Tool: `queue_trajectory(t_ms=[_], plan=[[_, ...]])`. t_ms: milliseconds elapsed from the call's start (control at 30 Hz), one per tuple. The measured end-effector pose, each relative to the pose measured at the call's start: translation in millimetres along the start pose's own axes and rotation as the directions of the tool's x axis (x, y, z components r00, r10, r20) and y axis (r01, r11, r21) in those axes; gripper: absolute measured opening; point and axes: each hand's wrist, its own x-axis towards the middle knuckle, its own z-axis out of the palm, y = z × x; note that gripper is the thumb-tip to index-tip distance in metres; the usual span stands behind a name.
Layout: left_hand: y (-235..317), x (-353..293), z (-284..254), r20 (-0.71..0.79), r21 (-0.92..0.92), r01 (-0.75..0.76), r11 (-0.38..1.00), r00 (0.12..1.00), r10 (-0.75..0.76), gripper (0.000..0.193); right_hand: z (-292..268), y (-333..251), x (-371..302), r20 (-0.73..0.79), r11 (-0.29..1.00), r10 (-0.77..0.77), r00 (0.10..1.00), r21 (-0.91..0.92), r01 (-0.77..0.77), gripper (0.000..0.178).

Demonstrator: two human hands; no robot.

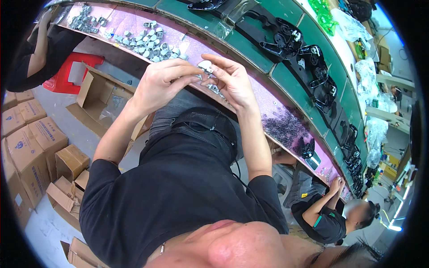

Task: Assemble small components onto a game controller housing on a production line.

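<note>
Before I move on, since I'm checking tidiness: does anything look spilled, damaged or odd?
Nothing looks clearly damaged or spilled. Untidiest: an open cardboard box by the red plastic item, flaps splayed. Grey parts and small black parts lie loosely heaped on the pink surface.

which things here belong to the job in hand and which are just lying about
Likely the job:
small grey-white part, in the right hand, left hand close by
loose grey pieces on the pink surface

Likely lying about:
stacked cartons
open cardboard box
</note>
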Motion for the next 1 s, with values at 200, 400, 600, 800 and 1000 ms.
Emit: queue_trajectory(t_ms=[200, 400, 600, 800, 1000], plan=[[-0.2, -3.0, 1.8, -0.079, 0.077, -0.047, 0.996, 0.995, 0.053, 0.014, 1.7, 20.0, 0.2, -0.091, 0.992, -0.127, 0.988, 0.004, 0.128, 0.03], [1.6, 3.6, 0.0, -0.108, 0.009, 0.023, 1.0, 0.994, -0.022, 0.011, 1.2, 24.3, 4.1, -0.132, 0.985, -0.163, 0.978, 0.028, 0.168, 0.031], [-4.1, 14.9, -7.1, -0.051, -0.025, 0.027, 0.999, 0.998, -0.029, 0.011, 3.7, 24.7, 9.2, -0.129, 0.969, -0.164, 0.978, 0.166, 0.185, 0.027], [-10.8, 18.5, -8.0, -0.019, -0.076, 0.107, 0.991, 0.994, -0.109, 0.015, 3.7, 26.9, 13.7, -0.163, 0.96, -0.17, 0.972, 0.195, 0.201, 0.027], [-13.6, 19.8, -12.0, -0.004, -0.097, 0.137, 0.986, 0.99, -0.138, 0.014, 5.2, 31.3, 18.2, -0.158, 0.964, -0.178, 0.971, 0.17, 0.205, 0.026]])
